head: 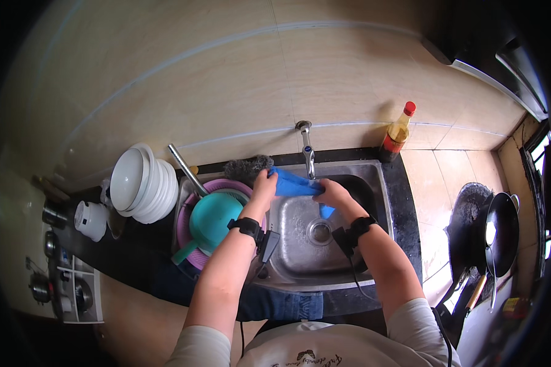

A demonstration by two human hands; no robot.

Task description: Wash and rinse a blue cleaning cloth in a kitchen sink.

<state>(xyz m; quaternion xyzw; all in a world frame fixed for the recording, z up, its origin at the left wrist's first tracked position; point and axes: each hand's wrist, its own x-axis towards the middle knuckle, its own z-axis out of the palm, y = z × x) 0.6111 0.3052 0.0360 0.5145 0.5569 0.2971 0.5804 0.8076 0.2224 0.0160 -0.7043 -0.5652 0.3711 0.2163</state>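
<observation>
A blue cloth (295, 181) is stretched between my two hands above the steel sink basin (298, 247). My left hand (264, 187) grips its left end, while my right hand (333, 193) holds the other end just below the faucet (307, 153). One blue corner hangs beneath my right hand, over the basin near the drain (320, 231). Whether water is running cannot be made out. To the left, a teal plastic ladle or dipper (215, 218) lies in a pink basin (183, 229), partly hidden by my left forearm.
White bowls (133, 179) are stacked left of the sink, beside a white container (91, 220). A dark scouring pad (248, 167) lies behind the basins. A red-capped bottle (396, 135) stands at the back right corner. Two woks (503, 234) lean at the right. Dark blue fabric (280, 305) hangs over the counter's front edge.
</observation>
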